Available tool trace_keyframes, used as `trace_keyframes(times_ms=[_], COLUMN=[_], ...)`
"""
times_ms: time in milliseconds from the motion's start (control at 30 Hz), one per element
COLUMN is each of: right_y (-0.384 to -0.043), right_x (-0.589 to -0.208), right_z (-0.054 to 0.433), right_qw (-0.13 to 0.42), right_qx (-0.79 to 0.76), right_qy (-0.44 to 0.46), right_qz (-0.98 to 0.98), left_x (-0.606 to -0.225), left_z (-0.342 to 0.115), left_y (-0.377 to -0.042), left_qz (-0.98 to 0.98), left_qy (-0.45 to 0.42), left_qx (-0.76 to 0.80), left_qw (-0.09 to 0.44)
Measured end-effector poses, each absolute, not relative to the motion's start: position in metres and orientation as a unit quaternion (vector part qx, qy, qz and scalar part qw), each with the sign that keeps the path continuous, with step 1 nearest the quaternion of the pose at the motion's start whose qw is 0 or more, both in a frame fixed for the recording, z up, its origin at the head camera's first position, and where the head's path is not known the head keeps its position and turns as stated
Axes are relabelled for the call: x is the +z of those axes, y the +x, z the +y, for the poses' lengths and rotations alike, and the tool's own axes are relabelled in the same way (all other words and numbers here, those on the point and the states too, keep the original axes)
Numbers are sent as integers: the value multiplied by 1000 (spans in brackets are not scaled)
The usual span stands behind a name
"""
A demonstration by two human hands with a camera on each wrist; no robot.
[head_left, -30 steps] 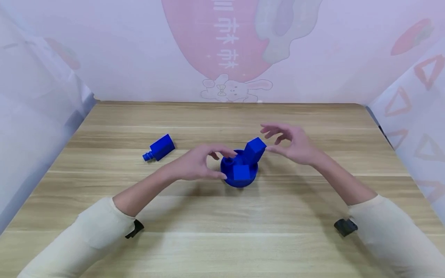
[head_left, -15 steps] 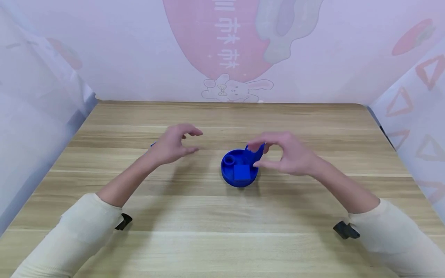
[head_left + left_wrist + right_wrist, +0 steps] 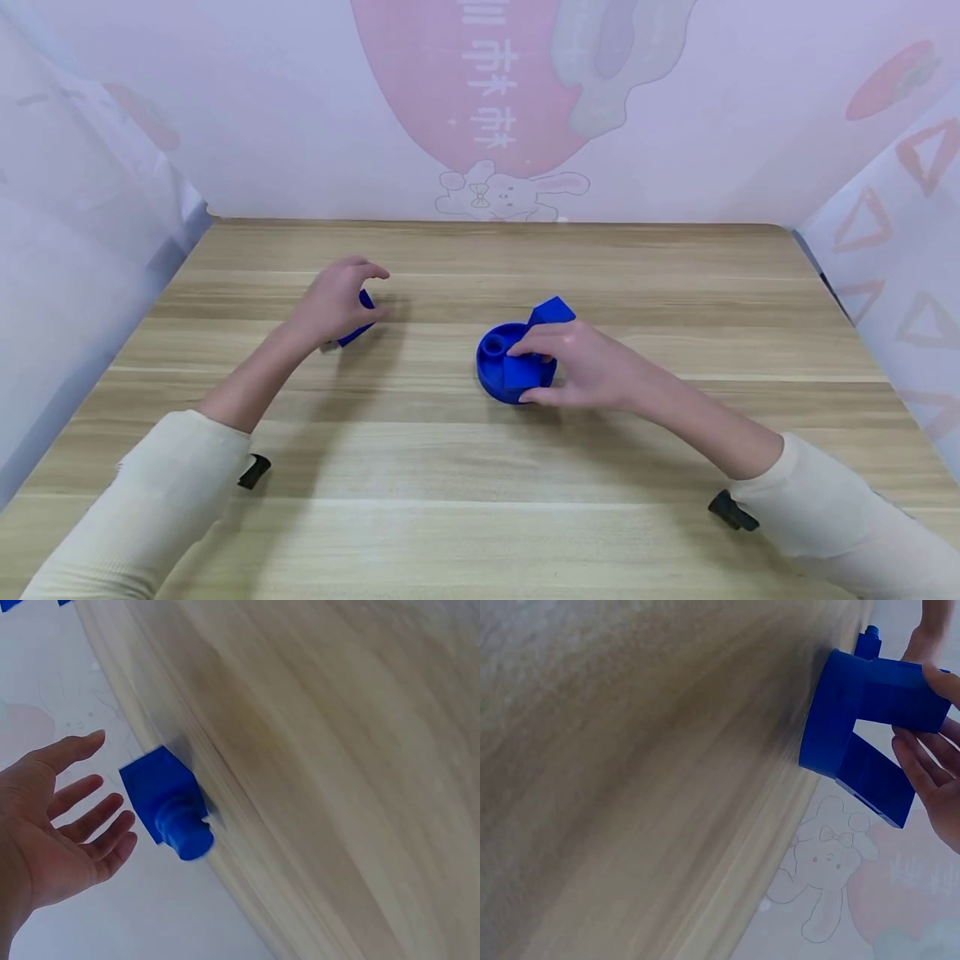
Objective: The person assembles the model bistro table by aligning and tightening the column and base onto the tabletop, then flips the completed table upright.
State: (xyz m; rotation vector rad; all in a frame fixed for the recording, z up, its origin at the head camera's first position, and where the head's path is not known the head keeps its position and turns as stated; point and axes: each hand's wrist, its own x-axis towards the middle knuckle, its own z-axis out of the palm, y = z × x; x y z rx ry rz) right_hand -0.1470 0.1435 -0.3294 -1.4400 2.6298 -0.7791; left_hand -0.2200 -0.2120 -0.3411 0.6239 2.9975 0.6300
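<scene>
A round blue base [image 3: 489,382] stands mid-table, a ring-shaped socket showing at its left. Two square blue blocks rise from it. My right hand [image 3: 583,367] has thumb and fingers on opposite sides of the front block [image 3: 521,373]; in the right wrist view the thumb overlaps that block [image 3: 904,694]. Behind it, the other block [image 3: 553,310] leans outward to the right. To the left, a square blue block with a round ridged neck [image 3: 161,787] lies on its side. My left hand [image 3: 330,298] hovers over it, fingers spread apart around it, partly hiding it in the head view.
The wood-grain table [image 3: 450,500] has its far edge against a pale printed backdrop [image 3: 285,108]. White sheeting [image 3: 75,250] hangs at the left side, and a marked sheet [image 3: 900,275] at the right.
My left hand has moved left from the base to the lying block. My right hand has gone from the leaning rear block down to the front block.
</scene>
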Motion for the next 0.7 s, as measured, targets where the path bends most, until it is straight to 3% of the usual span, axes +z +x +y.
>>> trace_keyframes(times_ms=[200, 467, 700], right_y=[-150, -162, -168], right_x=[-330, -327, -331], right_z=[146, 169, 182], right_qw=[41, 118, 91], right_qx=[-281, -338, -350], right_qy=[-459, -441, -411], right_qz=[842, 823, 837], left_x=[-343, -344, -347], left_z=[-221, -229, -236], left_y=[-223, -224, -227], left_qz=[965, 968, 969], left_qy=[184, 185, 173], left_qx=[185, 161, 160], left_qw=[25, 48, 69])
